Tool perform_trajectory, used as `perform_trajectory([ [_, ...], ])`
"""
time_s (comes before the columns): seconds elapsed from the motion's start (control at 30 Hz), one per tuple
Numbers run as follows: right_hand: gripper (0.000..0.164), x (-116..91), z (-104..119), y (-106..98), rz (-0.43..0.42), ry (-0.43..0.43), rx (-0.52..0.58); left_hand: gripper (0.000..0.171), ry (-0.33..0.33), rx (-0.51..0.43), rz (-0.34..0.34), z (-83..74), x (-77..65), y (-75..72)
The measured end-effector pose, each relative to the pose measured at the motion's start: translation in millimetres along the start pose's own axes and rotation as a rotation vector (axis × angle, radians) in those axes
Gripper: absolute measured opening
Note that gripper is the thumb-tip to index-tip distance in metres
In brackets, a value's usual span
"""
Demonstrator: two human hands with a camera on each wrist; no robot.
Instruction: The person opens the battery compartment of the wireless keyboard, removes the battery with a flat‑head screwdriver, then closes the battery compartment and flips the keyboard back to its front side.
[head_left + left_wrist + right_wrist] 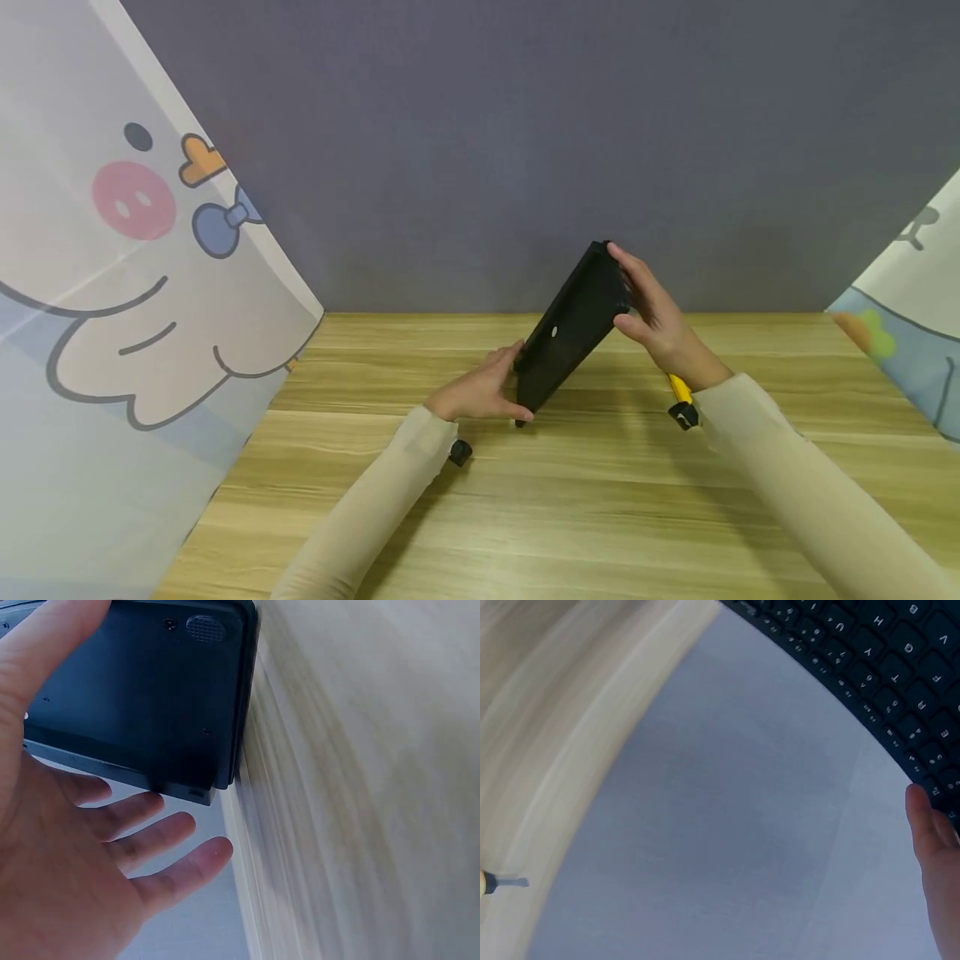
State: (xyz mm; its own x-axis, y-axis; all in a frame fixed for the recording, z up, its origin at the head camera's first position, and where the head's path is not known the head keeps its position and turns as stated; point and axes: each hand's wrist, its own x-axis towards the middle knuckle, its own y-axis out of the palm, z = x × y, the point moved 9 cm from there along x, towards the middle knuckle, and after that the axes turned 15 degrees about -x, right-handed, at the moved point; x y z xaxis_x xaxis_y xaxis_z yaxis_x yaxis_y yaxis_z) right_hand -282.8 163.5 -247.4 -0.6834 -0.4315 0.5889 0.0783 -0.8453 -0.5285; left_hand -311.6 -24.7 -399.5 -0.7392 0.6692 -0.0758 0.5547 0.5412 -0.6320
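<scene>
A black keyboard [573, 329] stands steeply tilted, its lower end down at the tabletop. Its underside, with screws and a rubber foot [206, 628], faces the head view; letter keys [889, 679] show in the right wrist view. The left hand [483, 392] spans the lower end, thumb across the underside and fingers spread along the opposite edge. Up at the raised end, the right hand [660, 329] grips the keyboard between thumb and fingers. Most of the right hand lies outside its own wrist view.
A yellow-handled screwdriver [508, 882] lies on the wood-grain table [600, 517], partly hidden by the right forearm in the head view. A grey panel [450, 150] rises behind the table. Printed cartoon sheets [135, 292] flank both sides.
</scene>
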Motion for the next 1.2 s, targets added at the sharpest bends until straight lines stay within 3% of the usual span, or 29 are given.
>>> perform_trajectory([
  [0.43, 0.074, -14.8, -12.0, -2.1, -0.014, 0.032, -0.11, 0.115, -0.075, 0.01, 0.04, 19.1, -13.6, -14.1],
  [0.7, 0.075, -19.2, 8.4, 6.3, 0.032, 0.049, -0.18, 0.114, -0.158, 0.062, 0.044, 34.6, -24.2, -27.7],
  [0.93, 0.081, -27.3, -3.0, 9.5, 0.085, 0.099, -0.243, 0.115, -0.18, 0.052, 0.046, 41.5, -27.4, -35.5],
  [1.2, 0.086, -38.4, -22.2, 7.7, 0.143, 0.128, -0.321, 0.116, -0.202, 0.026, 0.02, 46.7, -29.9, -34.9],
])
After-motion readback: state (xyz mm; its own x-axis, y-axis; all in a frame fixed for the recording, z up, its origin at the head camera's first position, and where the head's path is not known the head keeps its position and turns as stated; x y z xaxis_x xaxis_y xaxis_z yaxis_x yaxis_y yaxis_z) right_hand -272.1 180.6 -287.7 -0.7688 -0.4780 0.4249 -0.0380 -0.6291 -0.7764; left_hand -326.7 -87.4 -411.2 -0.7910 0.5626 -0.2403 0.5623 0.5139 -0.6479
